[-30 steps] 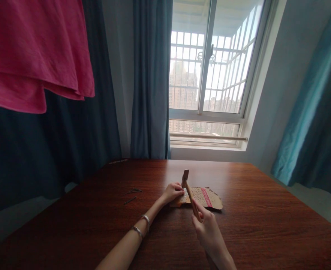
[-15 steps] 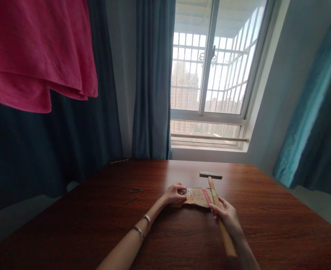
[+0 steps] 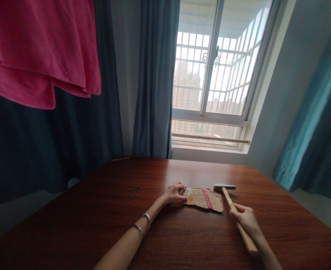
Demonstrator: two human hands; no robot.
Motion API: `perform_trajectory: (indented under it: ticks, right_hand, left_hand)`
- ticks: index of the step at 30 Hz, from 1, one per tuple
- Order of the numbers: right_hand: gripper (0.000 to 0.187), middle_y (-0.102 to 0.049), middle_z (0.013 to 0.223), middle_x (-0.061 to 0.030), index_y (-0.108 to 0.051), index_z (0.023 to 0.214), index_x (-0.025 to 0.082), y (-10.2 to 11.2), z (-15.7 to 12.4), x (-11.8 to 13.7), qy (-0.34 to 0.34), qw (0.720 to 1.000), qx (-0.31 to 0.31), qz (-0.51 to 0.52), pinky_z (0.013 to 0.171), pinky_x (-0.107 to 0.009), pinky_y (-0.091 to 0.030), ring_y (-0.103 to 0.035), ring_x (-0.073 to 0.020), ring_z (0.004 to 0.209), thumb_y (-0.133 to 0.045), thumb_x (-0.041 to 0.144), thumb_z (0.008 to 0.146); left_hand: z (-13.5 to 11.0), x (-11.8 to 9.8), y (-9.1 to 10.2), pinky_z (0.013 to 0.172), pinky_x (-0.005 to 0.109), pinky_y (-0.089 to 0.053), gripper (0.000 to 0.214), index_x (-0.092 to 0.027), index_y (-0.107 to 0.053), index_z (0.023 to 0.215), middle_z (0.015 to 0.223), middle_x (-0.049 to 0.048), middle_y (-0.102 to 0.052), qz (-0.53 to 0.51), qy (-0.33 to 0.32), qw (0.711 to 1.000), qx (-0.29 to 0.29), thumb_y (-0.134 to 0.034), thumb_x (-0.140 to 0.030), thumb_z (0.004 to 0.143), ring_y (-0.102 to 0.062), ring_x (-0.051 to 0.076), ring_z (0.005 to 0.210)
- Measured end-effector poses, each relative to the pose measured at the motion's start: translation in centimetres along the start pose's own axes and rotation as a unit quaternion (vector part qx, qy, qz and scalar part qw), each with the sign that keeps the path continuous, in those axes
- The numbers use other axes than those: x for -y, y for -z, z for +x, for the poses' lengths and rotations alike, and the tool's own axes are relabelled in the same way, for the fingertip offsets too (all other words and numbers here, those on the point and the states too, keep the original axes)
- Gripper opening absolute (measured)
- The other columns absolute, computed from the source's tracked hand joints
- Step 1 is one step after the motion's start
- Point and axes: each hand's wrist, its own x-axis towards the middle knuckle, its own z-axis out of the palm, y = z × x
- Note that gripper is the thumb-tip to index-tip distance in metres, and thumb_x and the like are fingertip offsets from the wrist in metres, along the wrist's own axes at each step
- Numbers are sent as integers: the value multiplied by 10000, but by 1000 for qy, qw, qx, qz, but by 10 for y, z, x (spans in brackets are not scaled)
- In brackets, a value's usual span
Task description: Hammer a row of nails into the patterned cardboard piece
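The right hand (image 3: 245, 219) is grasping the wooden handle of a hammer (image 3: 229, 203), whose head is pointing away, just right of the patterned cardboard (image 3: 204, 198). The left hand (image 3: 178, 195) is curling its fingers over the cardboard's left end; whether it is pinching anything, one cannot tell. The cardboard is lying flat on the tabletop (image 3: 182, 240), between the hands. Further left, a few dark nails (image 3: 132, 197) are lying loose. Beyond, blue curtains (image 3: 155, 93) are hanging beside a window (image 3: 210, 75).
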Motion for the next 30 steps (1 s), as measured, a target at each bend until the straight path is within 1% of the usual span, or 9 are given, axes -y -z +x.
perform_trajectory:
  ticks: [4, 8, 12, 14, 19, 22, 26, 28, 30]
  right_hand:
    - [400, -739, 734, -38, -754, 878, 106, 1, 2, -8, 5, 1000, 6, -8, 615, -286, -480, -664, -264, 729, -595, 274, 552]
    - [468, -744, 805, -53, -733, 972, 109, 4, 7, -16, 4, 994, -3, -110, 656, -285, -472, -665, -285, 813, -587, 336, 590]
    - [457, -738, 898, -88, -726, 1009, 162, 5, 11, -22, 31, 969, -16, -245, 690, -288, -454, -653, -292, 886, -567, 376, 638]
    - [441, -731, 934, -101, -727, 1005, 175, 4, 13, -25, 48, 955, -18, -292, 703, -283, -450, -651, -283, 890, -558, 374, 650]
    - [446, -706, 933, -118, -709, 1026, 167, -2, 17, -34, 61, 932, -23, -356, 715, -276, -437, -643, -259, 870, -527, 392, 688]
    - [389, -675, 914, -116, -718, 962, 186, -3, 15, -35, 57, 918, -26, -391, 696, -275, -427, -632, -244, 845, -514, 400, 710]
    - [308, -648, 874, -111, -709, 891, 202, -5, 6, -26, 81, 900, -30, -427, 708, -294, -421, -609, -229, 788, -501, 379, 750]
    - [316, -640, 892, -122, -685, 953, 192, -12, 1, -14, 114, 887, -64, -443, 748, -327, -419, -591, -245, 804, -500, 367, 766]
    - [355, -630, 945, -130, -643, 1059, 177, -26, -2, 3, 159, 882, -93, -433, 789, -346, -412, -578, -254, 850, -458, 343, 805]
  left_hand:
    - [0, 1, 0, 748, 218, -433, 481, -163, -680, 986, 986, 49, -584, 2, 3, 1000, -2, -748, -404, 576, -552, 171, 850]
    - [1, 3, -1, 782, 228, -433, 506, -166, -680, 1001, 1005, 55, -583, 9, 4, 1000, -1, -754, -408, 563, -552, 183, 885]
    - [1, 5, -2, 801, 234, -435, 520, -174, -676, 1018, 1016, 60, -583, 9, 4, 1000, -2, -754, -414, 563, -551, 191, 907]
    - [0, 4, -3, 797, 232, -436, 524, -173, -671, 1026, 1021, 60, -581, 7, 2, 1000, -3, -751, -419, 571, -552, 188, 903]
    - [-1, 2, -2, 809, 239, -433, 524, -175, -670, 1027, 1026, 59, -579, 12, 2, 1000, -8, -749, -422, 572, -548, 193, 918]
    - [-1, -2, 0, 815, 245, -434, 529, -172, -669, 1034, 1020, 63, -582, 13, 1, 1000, -8, -746, -419, 572, -549, 197, 916]
    - [-2, -5, 0, 805, 247, -438, 529, -175, -669, 1043, 1013, 63, -585, 19, 13, 1000, -9, -740, -405, 571, -552, 198, 906]
    - [-2, -5, 0, 804, 247, -438, 525, -176, -669, 1041, 1013, 61, -585, 19, 16, 1000, -11, -740, -398, 571, -551, 198, 909]
    - [-3, -6, 0, 805, 247, -438, 517, -178, -673, 1032, 1014, 59, -584, 17, 16, 1000, -12, -742, -399, 571, -549, 199, 915]
